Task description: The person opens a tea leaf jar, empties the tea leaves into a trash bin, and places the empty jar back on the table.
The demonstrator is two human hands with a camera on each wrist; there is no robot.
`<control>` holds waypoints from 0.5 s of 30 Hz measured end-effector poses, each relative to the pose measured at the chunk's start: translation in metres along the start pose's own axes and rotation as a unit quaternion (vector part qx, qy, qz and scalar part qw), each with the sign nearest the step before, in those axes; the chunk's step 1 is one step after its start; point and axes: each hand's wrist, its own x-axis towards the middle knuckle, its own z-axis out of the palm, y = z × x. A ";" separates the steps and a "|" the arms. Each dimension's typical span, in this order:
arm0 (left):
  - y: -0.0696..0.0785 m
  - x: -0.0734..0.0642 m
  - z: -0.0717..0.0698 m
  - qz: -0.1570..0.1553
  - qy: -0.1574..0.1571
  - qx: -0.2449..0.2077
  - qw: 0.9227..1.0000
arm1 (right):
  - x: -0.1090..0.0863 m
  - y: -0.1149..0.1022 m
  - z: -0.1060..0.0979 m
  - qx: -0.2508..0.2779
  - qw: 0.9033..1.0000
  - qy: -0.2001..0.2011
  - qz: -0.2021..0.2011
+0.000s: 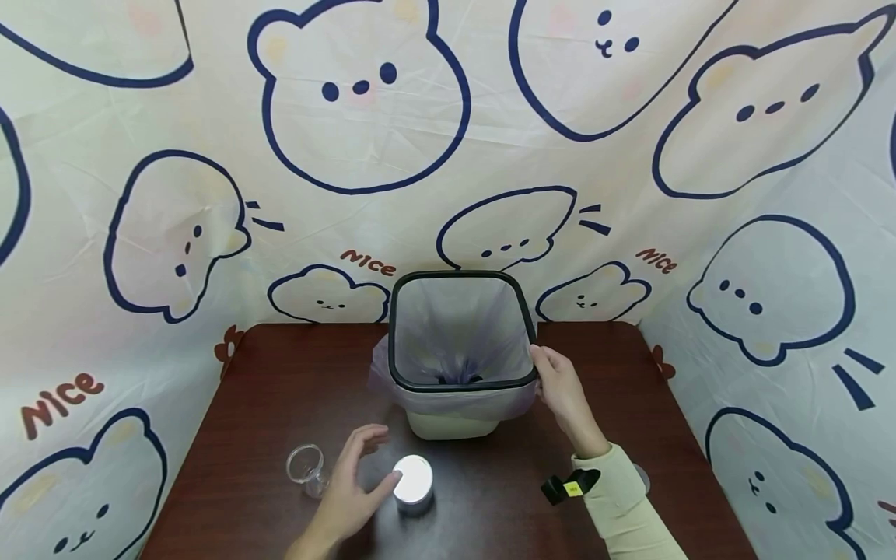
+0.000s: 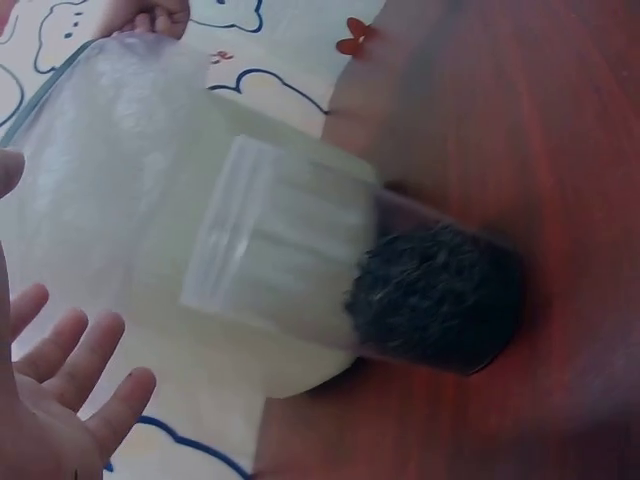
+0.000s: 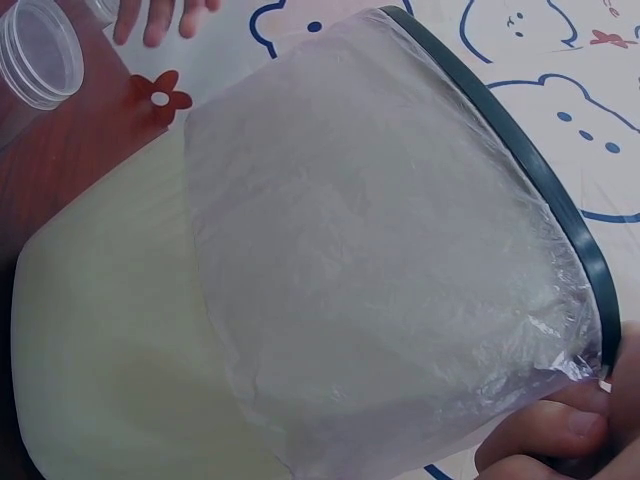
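Observation:
A pale bin with a dark rim stands on the table, lined with a thin purplish trash bag folded down over its outside. At the rim's right side, my right hand pinches the bag's gathered edge, seen also in the right wrist view. My left hand is spread with fingers apart, its thumb beside a jar whose top glares white. In the left wrist view, a clear jar holds dark shredded stuff. Farther left lies a clear glass-like container.
The dark wooden table meets a cartoon-printed cloth at the back and sides. Part of a round clear object shows behind my right sleeve. A black device with a yellow label sits at that wrist.

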 end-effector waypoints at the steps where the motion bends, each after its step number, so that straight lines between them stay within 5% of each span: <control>1: -0.001 -0.001 0.002 -0.006 0.001 -0.003 1.000 | 0.000 0.000 0.000 0.000 1.000 0.001 0.001; 8: -0.011 -0.016 0.018 -0.031 0.022 0.010 0.999 | 0.000 0.000 0.000 0.005 1.000 -0.003 0.002; 15: -0.021 -0.029 0.026 -0.083 0.000 -0.016 0.996 | 0.000 -0.002 0.000 0.010 1.000 -0.007 0.011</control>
